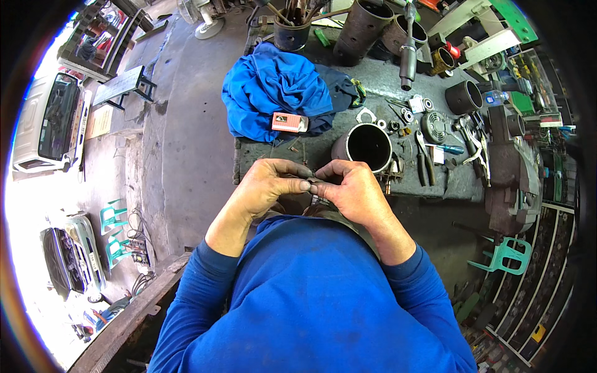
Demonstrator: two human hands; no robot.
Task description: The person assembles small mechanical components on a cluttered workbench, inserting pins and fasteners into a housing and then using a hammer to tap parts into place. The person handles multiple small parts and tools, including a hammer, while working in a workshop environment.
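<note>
My left hand (264, 186) and my right hand (356, 194) meet in front of my body, just off the near edge of the workbench (457, 186). Both are closed in a pinch, thumb tips and index fingers almost touching. Something small and dark may be between the fingertips, but it is too hidden to name. Just beyond my right hand a dark metal cylinder (340, 149) stands upright with its round opening facing up. Past the left hand, a small red-and-white box (290, 122) rests on a crumpled blue cloth (273, 78).
Pliers (425, 158), a blue-handled screwdriver (450, 149) and a round slotted metal part (433, 127) lie right on the bench. Larger metal cylinders (360, 34) and a tool-filled can (291, 34) stand at the back. A vise (507, 168) sits at the right end.
</note>
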